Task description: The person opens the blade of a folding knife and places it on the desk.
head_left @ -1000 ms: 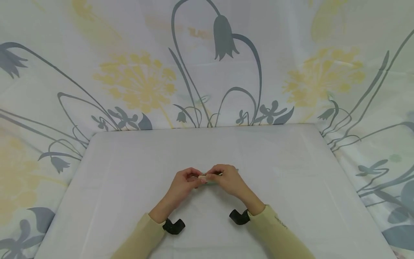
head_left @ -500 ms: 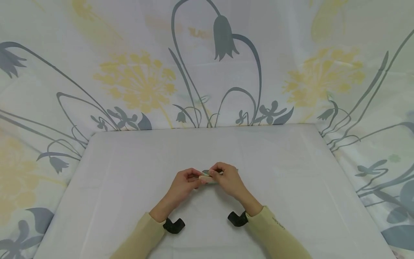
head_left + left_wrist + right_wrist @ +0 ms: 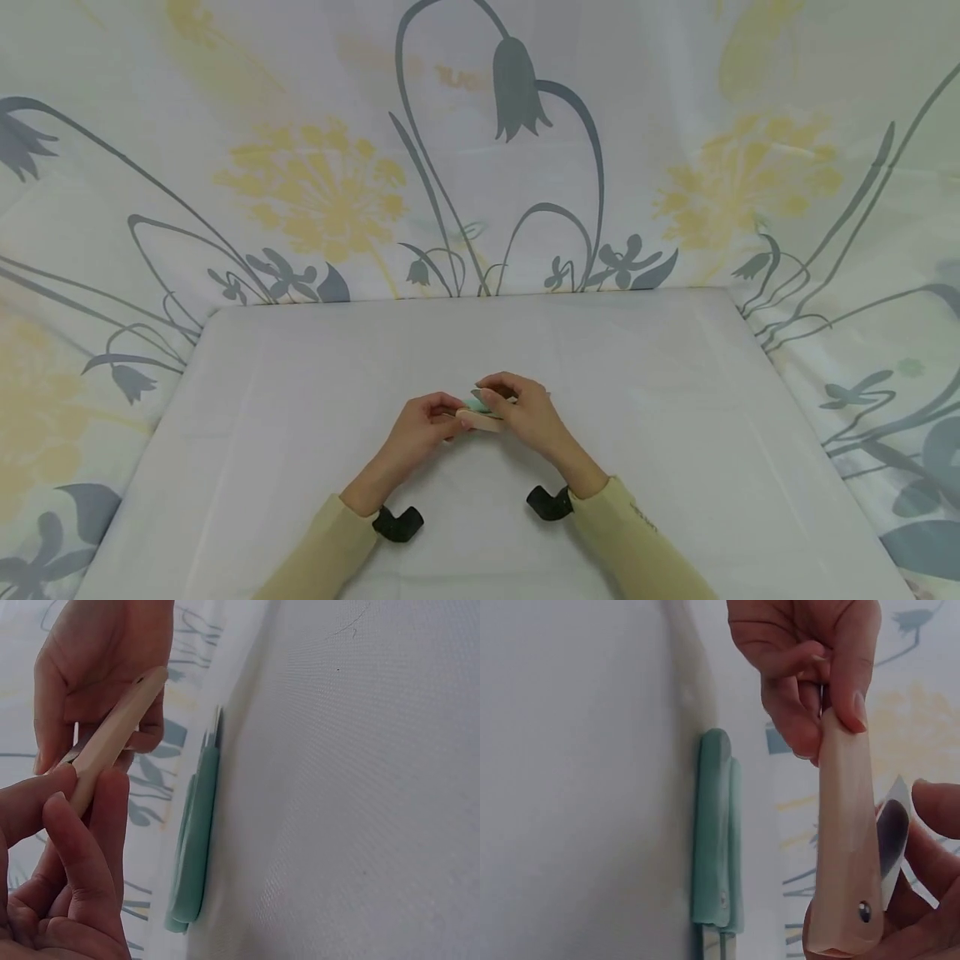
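Note:
Above the table both hands hold a folding knife (image 3: 482, 422) with a smooth beige handle. Its blade (image 3: 894, 836) stands partly out of the handle, tip toward the handle's far end. My left hand (image 3: 422, 432) pinches that far end between thumb and fingers. The fingers of my right hand (image 3: 537, 418) curl behind the pivot end, and the thumb tip is close to the blade. Behind the beige handle, a green-handled knife (image 3: 712, 825) lies on the table, its blade showing. Right alongside it is a second green handle (image 3: 737, 847), partly hidden.
A white cloth covers the table (image 3: 300, 358). Flower-patterned fabric (image 3: 465, 183) hangs behind it and along both sides. Black curved pieces (image 3: 400, 524) stick out at both sleeve cuffs.
The blade has come further into view as my right thumb and forefinger shift upward from the handle. The beige handle is more exposed, and my left hand keeps its pinch.

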`<state>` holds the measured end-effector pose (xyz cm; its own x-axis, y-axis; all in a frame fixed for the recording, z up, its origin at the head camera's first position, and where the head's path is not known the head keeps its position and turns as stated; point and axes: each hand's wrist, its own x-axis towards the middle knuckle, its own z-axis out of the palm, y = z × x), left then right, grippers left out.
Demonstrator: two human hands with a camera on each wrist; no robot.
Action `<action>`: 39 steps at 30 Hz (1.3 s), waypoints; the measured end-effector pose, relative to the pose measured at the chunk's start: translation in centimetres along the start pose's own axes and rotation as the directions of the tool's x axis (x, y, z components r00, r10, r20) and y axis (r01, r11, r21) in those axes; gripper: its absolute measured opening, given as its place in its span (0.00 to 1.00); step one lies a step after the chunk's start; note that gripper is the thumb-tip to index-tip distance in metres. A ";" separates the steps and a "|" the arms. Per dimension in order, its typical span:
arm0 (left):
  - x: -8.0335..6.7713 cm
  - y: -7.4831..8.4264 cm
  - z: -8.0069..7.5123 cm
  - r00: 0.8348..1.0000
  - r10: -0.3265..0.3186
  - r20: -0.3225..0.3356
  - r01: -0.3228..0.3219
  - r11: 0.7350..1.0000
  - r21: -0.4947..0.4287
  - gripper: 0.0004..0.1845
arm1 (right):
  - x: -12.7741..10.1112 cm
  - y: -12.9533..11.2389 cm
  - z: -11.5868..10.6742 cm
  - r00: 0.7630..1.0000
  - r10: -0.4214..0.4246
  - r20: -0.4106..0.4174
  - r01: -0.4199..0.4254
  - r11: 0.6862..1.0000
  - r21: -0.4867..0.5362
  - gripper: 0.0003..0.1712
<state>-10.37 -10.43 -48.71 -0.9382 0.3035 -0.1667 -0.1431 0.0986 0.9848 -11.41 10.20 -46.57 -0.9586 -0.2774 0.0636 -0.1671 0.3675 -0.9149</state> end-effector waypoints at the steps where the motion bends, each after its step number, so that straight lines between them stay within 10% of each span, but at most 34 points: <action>1: 0.0 0.0 0.0 1.000 0.001 0.007 -0.001 1.000 -0.001 0.13 | 0.2 -0.1 -0.1 1.000 -0.025 0.009 0.025 0.999 -0.020 0.11; 16: 0.1 0.9 0.5 1.000 0.002 -0.007 -0.001 0.996 0.084 0.09 | 1.0 -0.9 -0.6 0.987 -0.145 0.075 0.155 0.978 -0.138 0.08; 22: -0.8 2.9 0.6 0.998 0.009 -0.056 -0.003 0.994 0.112 0.08 | 1.2 -0.8 -1.3 0.997 -0.080 0.017 0.082 0.989 -0.125 0.06; 39: 0.1 0.8 -0.3 0.985 -0.039 -0.169 0.051 0.997 0.064 0.10 | 0.3 0.8 -4.2 0.990 0.131 -0.050 -0.126 0.988 0.085 0.08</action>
<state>-10.69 -10.64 -47.94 -0.9715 0.1353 -0.1946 -0.1699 0.1744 0.9699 -12.77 14.15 -45.59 -0.9825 -0.1824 -0.0368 -0.0244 0.3226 -0.9462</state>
